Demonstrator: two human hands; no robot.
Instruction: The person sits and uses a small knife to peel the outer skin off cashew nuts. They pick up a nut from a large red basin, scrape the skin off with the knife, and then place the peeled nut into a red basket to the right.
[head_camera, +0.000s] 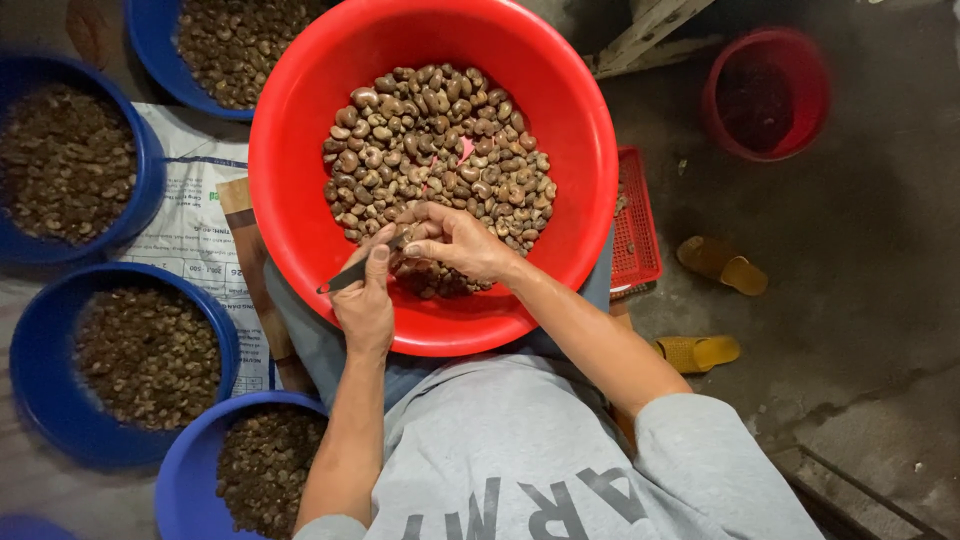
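A big red basin (300, 120) rests on my lap, holding a heap of brown cashew nuts (440, 140) in their skins. Over its near side, my left hand (365, 300) grips a small dark knife (345, 276) whose blade points left. My right hand (460, 242) pinches one nut against the knife, fingertips touching the left thumb. A pink scrap (465, 148) lies among the nuts.
Several blue basins of sorted nuts and shells stand to the left: (70, 160), (130, 360), (240, 460), (220, 45). A printed sack (195, 230) lies under them. On the right are a red crate (635, 220), a red bucket (765, 90) and yellow sandals (720, 265).
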